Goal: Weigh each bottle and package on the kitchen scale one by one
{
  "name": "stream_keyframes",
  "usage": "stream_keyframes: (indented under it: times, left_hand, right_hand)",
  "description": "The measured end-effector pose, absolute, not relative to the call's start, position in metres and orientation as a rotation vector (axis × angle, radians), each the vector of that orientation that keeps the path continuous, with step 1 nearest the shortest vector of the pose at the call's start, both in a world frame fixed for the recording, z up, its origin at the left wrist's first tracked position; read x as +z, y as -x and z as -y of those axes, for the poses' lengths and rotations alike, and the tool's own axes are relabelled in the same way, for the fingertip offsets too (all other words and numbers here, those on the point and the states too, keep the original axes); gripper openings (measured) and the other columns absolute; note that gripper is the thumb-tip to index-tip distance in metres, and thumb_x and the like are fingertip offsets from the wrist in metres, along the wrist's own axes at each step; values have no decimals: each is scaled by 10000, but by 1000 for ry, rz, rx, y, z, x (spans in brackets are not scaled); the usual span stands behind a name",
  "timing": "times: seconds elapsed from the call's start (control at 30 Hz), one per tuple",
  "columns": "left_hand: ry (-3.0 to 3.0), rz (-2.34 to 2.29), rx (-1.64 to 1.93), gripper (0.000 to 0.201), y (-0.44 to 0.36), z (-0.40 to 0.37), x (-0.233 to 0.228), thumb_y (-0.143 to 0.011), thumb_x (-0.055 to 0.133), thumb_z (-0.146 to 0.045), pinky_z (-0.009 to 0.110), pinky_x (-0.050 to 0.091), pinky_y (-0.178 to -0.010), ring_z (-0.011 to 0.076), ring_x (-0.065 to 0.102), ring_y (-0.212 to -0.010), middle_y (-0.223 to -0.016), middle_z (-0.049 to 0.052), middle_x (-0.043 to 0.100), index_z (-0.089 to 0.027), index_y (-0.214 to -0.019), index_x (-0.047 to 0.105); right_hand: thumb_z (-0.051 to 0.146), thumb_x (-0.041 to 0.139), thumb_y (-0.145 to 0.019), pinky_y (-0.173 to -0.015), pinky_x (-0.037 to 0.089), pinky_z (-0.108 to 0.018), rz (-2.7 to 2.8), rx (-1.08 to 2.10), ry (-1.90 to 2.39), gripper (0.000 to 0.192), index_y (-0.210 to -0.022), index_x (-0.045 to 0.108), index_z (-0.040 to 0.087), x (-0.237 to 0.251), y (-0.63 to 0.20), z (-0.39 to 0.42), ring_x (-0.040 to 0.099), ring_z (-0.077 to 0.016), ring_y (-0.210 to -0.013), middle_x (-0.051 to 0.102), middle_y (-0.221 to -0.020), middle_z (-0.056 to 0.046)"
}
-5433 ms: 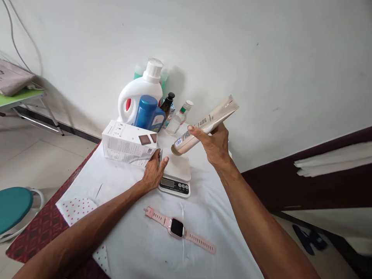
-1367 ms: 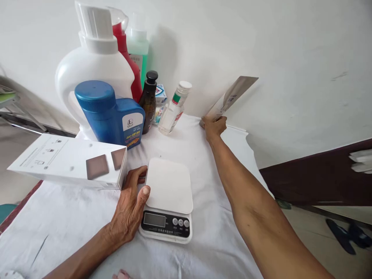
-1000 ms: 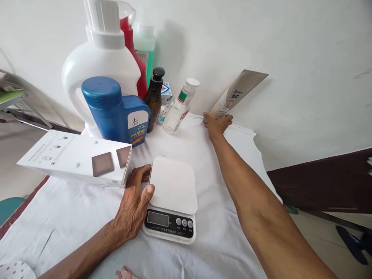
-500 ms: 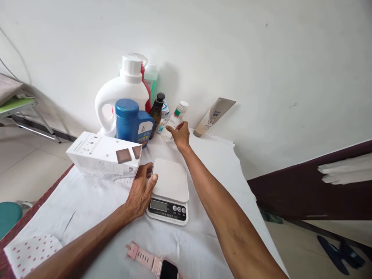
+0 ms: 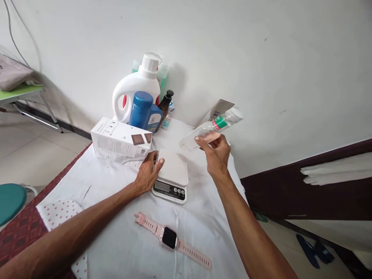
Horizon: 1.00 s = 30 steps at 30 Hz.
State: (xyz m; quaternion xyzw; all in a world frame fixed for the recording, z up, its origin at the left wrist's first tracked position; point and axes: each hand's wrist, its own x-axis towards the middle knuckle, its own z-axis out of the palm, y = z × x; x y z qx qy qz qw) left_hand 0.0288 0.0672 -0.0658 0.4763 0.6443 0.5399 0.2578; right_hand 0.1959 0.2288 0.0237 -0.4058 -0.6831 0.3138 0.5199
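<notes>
A clear bottle with a white cap and a green and red label (image 5: 221,123) is held tilted in the air by my right hand (image 5: 216,153), its fingers and thumb closed around the lower part. Against the left side of a white kitchen scale (image 5: 173,166) rests my left hand (image 5: 148,174), thumb over the plate's edge and fingers along the side. Nothing stands on the scale's plate, and its display looks blank. A grey-beige squeeze tube (image 5: 220,106) leans on the wall, partly hidden behind the bottle.
Left of the scale lies a white printed box (image 5: 119,141). Behind it stand a white detergent jug (image 5: 135,83), a blue bottle (image 5: 142,110) and a dark pump bottle (image 5: 165,104). A pink smartwatch (image 5: 169,237) lies in front. The wall (image 5: 261,77) borders the table's back.
My right hand has lifted the clear bottle off the table and carried it right, tilting it further. My left hand stays at the scale. The view has shifted.
</notes>
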Motion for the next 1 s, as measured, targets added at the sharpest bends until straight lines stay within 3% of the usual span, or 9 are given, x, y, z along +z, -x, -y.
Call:
stream_keyframes:
  times: [0.17,0.4,0.6,0.8,0.9,1.0]
  left_hand:
    - [-1331,-1781,1474,714,-27,-67,-67,-1023,294,-717,525,466,-1122,329,640,-1219,-1314,218,662,-134,-1333,567]
    - [-1351,-1775,1472,794,-27,-67,-65,-1004,255,-774,515,447,-1134,335,626,-1239,-1324,222,656,-126,-1330,575]
    - [-1355,-1760,1482,740,-27,-67,-63,-1022,268,-743,508,476,-1104,324,632,-1222,-1307,211,660,-137,-1307,585]
    - [-1349,-1761,1458,801,-28,-66,-61,-1008,247,-776,499,475,-1124,319,623,-1253,-1355,225,632,-121,-1325,582]
    - [-1350,-1766,1449,776,-28,-66,-61,-1013,255,-768,505,470,-1133,317,623,-1262,-1366,216,632,-140,-1327,586]
    - [-1367,-1778,1447,744,-28,-66,-60,-1024,261,-747,517,457,-1142,321,622,-1265,-1347,207,647,-149,-1319,590]
  right_hand:
    - [491,942,-659,-834,614,-417,1667,857,966,502,-1018,703,236,44,-217,-173,744,-273,-1019,779,-1034,-41]
    - [531,936,-661,-815,644,-442,1769,934,1040,525,-1028,696,243,20,-207,-147,758,-293,-1020,793,-1062,-59]
    - [564,898,-717,-851,628,-465,1840,848,1060,527,-1083,675,258,16,-200,-144,752,-282,-989,778,-1058,-46]
    - [651,783,-825,-935,591,-441,1650,1030,983,576,-1239,624,283,-9,-210,-139,683,-275,-1201,714,-1262,-69]
    - [750,569,-930,-842,596,-398,1308,1098,1082,562,-1182,628,250,-41,-220,-141,709,-253,-1103,715,-1185,-86]
    - [779,542,-912,-671,562,-331,1118,1064,1202,585,-1053,636,219,-67,-231,-151,714,-225,-896,704,-995,-69]
